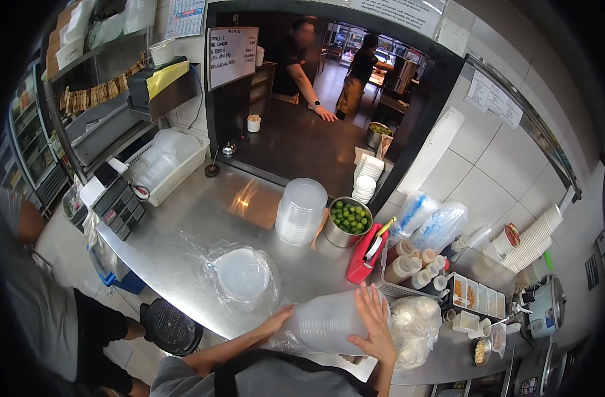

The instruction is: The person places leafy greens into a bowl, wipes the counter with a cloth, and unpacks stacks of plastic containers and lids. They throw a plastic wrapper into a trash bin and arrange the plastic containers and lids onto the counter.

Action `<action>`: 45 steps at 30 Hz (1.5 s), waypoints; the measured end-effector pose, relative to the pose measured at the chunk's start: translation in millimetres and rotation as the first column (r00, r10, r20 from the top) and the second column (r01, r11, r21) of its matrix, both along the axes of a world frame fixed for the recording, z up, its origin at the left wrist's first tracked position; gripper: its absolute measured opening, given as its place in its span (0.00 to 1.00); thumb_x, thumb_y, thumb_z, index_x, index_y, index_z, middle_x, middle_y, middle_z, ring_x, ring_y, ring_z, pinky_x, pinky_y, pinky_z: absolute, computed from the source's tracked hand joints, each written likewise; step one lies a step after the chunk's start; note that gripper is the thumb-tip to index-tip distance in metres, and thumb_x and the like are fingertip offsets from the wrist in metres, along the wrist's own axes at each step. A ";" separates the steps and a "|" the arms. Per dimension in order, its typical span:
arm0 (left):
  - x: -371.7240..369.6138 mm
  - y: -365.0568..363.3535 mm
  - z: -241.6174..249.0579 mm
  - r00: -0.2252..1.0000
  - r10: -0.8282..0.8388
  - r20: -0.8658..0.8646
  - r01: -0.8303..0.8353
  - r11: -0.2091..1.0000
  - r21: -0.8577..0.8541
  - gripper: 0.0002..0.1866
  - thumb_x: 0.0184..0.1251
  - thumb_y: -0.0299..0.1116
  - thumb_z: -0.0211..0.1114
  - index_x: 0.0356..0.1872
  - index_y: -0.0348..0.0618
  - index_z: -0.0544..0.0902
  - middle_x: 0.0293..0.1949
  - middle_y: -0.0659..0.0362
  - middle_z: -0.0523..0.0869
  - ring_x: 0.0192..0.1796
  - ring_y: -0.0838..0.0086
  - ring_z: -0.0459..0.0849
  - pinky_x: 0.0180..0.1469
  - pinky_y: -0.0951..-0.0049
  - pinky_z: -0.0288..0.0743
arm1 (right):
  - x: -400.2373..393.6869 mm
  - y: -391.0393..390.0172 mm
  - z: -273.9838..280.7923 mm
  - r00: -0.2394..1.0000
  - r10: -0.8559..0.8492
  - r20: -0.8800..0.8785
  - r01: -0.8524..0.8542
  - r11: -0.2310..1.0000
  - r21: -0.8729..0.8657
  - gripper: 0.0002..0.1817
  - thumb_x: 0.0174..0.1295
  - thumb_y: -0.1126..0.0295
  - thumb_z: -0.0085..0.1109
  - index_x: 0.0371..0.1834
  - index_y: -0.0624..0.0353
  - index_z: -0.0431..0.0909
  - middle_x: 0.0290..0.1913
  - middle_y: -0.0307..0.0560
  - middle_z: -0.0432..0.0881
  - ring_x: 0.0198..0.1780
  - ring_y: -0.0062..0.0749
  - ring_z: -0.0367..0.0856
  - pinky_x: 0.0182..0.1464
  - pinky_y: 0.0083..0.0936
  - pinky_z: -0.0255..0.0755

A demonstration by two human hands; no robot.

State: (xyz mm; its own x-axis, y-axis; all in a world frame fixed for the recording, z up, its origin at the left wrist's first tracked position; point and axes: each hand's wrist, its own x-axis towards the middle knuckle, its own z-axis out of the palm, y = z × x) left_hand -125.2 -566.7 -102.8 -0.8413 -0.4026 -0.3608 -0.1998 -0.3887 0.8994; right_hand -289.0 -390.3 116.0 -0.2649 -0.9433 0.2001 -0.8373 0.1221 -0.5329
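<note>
**Two hands steadied a sleeve of plastic tubs at a kitchen counter**

Two bare hands framed the work as a person leaned over the long steel counter (203,218), the biggest thing in view. Next in size, a wrapped stack of clear plastic containers (325,324) lay on its side at the counter's near edge, just beside a bag of white noodles (418,324). The right hand (375,327) was spread flat, fingers open, against the stack's end, while the left hand (276,322) pressed the other end through the loose film, fingers curled; neither pinched anything. By the look of it, the step in hand was getting the sleeve seated and unwrapped, and the next move would call for a firm grip on the film without letting the tubs slide apart. Further back stood an upright stack of lids (301,212), a steel pot of limes (348,218) and a lone lid in plastic wrap (241,274)
</note>
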 end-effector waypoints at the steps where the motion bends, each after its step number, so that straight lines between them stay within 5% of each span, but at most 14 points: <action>1: 5.0 2.0 12.6 0.999 0.037 -0.002 -0.036 0.984 0.175 0.27 0.71 0.42 0.44 0.64 0.33 0.58 0.66 0.50 0.60 0.68 0.64 0.56 0.69 0.67 0.46 | -0.9 0.7 0.4 0.998 0.017 0.058 -0.014 0.999 -0.044 0.54 0.42 0.34 0.54 0.70 0.55 0.50 0.72 0.51 0.45 0.73 0.50 0.37 0.66 0.58 0.29; 8: 28.5 -15.2 77.7 0.902 0.332 -0.275 -0.224 0.906 0.359 0.29 0.65 0.32 0.55 0.65 0.37 0.56 0.66 0.53 0.58 0.69 0.68 0.54 0.68 0.68 0.48 | -6.3 -13.7 -18.5 0.927 0.063 0.369 0.081 0.929 -0.362 0.48 0.53 0.41 0.47 0.71 0.58 0.44 0.72 0.59 0.41 0.73 0.47 0.36 0.70 0.39 0.27; 12: 30.3 -28.5 112.3 0.891 0.142 -0.432 -0.276 0.924 -0.265 0.39 0.56 0.27 0.62 0.68 0.39 0.52 0.69 0.52 0.54 0.67 0.65 0.56 0.67 0.67 0.46 | -11.8 -23.0 -51.2 0.585 0.060 0.809 0.392 0.852 -0.347 0.43 0.59 0.45 0.45 0.71 0.58 0.41 0.71 0.52 0.49 0.71 0.42 0.48 0.70 0.35 0.38; 15: 23.7 -22.5 164.0 0.937 -0.036 -0.348 -0.265 0.576 -0.774 0.39 0.53 0.30 0.65 0.67 0.39 0.56 0.68 0.50 0.57 0.66 0.61 0.59 0.66 0.63 0.47 | -33.3 -31.4 -108.9 0.298 0.199 0.933 0.529 0.779 -0.336 0.35 0.65 0.53 0.42 0.71 0.55 0.44 0.67 0.50 0.56 0.67 0.38 0.58 0.67 0.35 0.51; 18: 4.4 -14.0 180.8 0.935 -0.179 -0.306 -0.208 0.423 -0.882 0.40 0.50 0.32 0.67 0.66 0.41 0.60 0.67 0.49 0.59 0.65 0.56 0.60 0.66 0.60 0.47 | -42.6 -44.9 -166.0 0.143 0.274 0.951 0.670 0.680 -0.297 0.25 0.69 0.62 0.37 0.68 0.56 0.53 0.60 0.49 0.65 0.61 0.36 0.65 0.62 0.33 0.60; 21: -13.5 -14.2 165.8 0.954 -0.162 -0.251 -0.230 0.136 -0.964 0.40 0.48 0.34 0.69 0.65 0.42 0.62 0.66 0.49 0.60 0.65 0.55 0.59 0.66 0.59 0.48 | -50.6 -48.2 -171.2 0.270 0.087 0.959 0.723 0.640 -0.262 0.21 0.70 0.60 0.38 0.62 0.57 0.61 0.55 0.47 0.69 0.56 0.32 0.69 0.59 0.28 0.63; 24: -25.4 -21.8 155.3 0.939 -0.047 -0.342 -0.326 0.202 -0.924 0.40 0.49 0.34 0.69 0.65 0.43 0.62 0.67 0.50 0.58 0.67 0.55 0.58 0.66 0.58 0.48 | -65.6 -46.7 -173.0 0.406 -0.056 0.912 0.726 0.626 -0.284 0.18 0.70 0.61 0.37 0.56 0.59 0.67 0.50 0.45 0.73 0.50 0.27 0.71 0.54 0.23 0.66; 27: -33.0 -29.9 135.5 0.924 0.038 -0.380 -0.370 0.339 -0.865 0.41 0.49 0.36 0.70 0.66 0.43 0.60 0.68 0.48 0.54 0.68 0.55 0.56 0.66 0.56 0.48 | -90.5 -39.2 -200.0 0.455 -0.155 0.877 0.739 0.615 -0.275 0.18 0.70 0.63 0.37 0.53 0.62 0.70 0.47 0.45 0.75 0.47 0.24 0.71 0.51 0.21 0.66; 30: -40.8 -27.5 92.5 0.925 -0.009 -0.381 -0.186 0.861 -0.474 0.42 0.49 0.37 0.70 0.66 0.42 0.59 0.68 0.45 0.52 0.68 0.53 0.55 0.66 0.58 0.52 | -96.8 -23.2 -228.1 0.319 -0.299 0.900 0.698 0.716 -0.009 0.17 0.69 0.65 0.38 0.51 0.64 0.71 0.46 0.45 0.75 0.47 0.23 0.72 0.51 0.21 0.66; 34: -41.2 -14.6 57.6 0.963 -0.162 -0.217 -0.068 0.629 -0.774 0.40 0.55 0.43 0.66 0.66 0.40 0.58 0.63 0.43 0.61 0.64 0.52 0.63 0.62 0.63 0.59 | -104.8 -14.2 -268.8 0.456 -0.406 0.792 0.564 0.820 0.096 0.19 0.68 0.62 0.42 0.55 0.64 0.70 0.50 0.46 0.75 0.49 0.27 0.72 0.53 0.23 0.66; 39: -35.6 -36.6 -3.5 0.811 -0.489 0.321 0.573 0.550 -0.608 0.29 0.60 0.48 0.58 0.55 0.36 0.68 0.51 0.43 0.73 0.50 0.47 0.75 0.53 0.58 0.68 | -78.0 -19.9 -141.7 0.473 -0.244 0.847 0.736 0.638 -0.227 0.24 0.68 0.57 0.41 0.58 0.66 0.66 0.59 0.51 0.68 0.59 0.34 0.68 0.59 0.28 0.61; 41: -28.1 -24.1 -5.6 0.894 -0.385 0.232 0.415 0.512 -0.752 0.27 0.58 0.48 0.60 0.51 0.37 0.70 0.47 0.44 0.74 0.46 0.49 0.77 0.48 0.59 0.70 | -69.6 -28.1 -76.6 0.531 -0.165 0.831 0.733 0.581 -0.353 0.29 0.68 0.50 0.38 0.62 0.62 0.63 0.65 0.49 0.62 0.62 0.37 0.65 0.60 0.32 0.60; 43: -20.2 -7.7 -4.3 0.957 -0.238 0.168 0.271 0.519 -0.811 0.26 0.57 0.48 0.62 0.49 0.38 0.71 0.45 0.45 0.75 0.44 0.50 0.77 0.46 0.59 0.71 | -58.4 -36.0 -37.2 0.758 -0.130 0.639 0.565 0.622 -0.543 0.34 0.60 0.47 0.52 0.63 0.59 0.63 0.67 0.53 0.57 0.66 0.46 0.59 0.61 0.37 0.58; 45: -21.0 9.0 9.7 0.986 -0.062 0.154 0.161 0.564 -0.810 0.25 0.55 0.48 0.63 0.47 0.40 0.73 0.46 0.46 0.75 0.45 0.49 0.77 0.46 0.58 0.71 | -36.7 -42.2 -4.1 0.952 -0.304 0.017 0.288 0.881 -0.376 0.40 0.50 0.46 0.60 0.65 0.54 0.61 0.68 0.55 0.54 0.67 0.53 0.55 0.62 0.39 0.57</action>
